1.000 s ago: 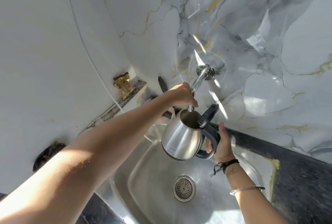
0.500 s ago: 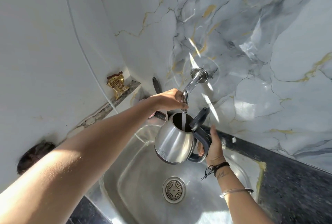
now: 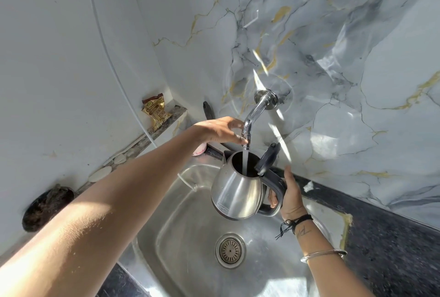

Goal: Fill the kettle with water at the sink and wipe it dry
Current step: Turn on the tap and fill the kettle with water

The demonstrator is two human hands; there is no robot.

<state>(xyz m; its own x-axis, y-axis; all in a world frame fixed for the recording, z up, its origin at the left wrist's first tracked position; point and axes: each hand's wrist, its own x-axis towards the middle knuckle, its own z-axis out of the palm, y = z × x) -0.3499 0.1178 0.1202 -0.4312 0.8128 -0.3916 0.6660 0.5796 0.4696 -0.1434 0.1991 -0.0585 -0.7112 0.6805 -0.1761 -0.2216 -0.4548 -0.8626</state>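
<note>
A steel kettle with a black handle and its black lid flipped open hangs over the steel sink. My right hand grips the kettle's handle. A chrome wall tap curves down above the kettle's mouth, and a stream of water runs from its tip into the kettle. My left hand is closed around the tap's end, thumb and fingers on the nozzle.
The sink drain lies below the kettle. Dark granite counter runs along the right. A ledge on the left carries a gold snack packet and a dark round object. Marble wall panels stand behind.
Water has started to flow from the tap into the kettle. My left hand stays on the tap's end and the kettle remains beneath it.
</note>
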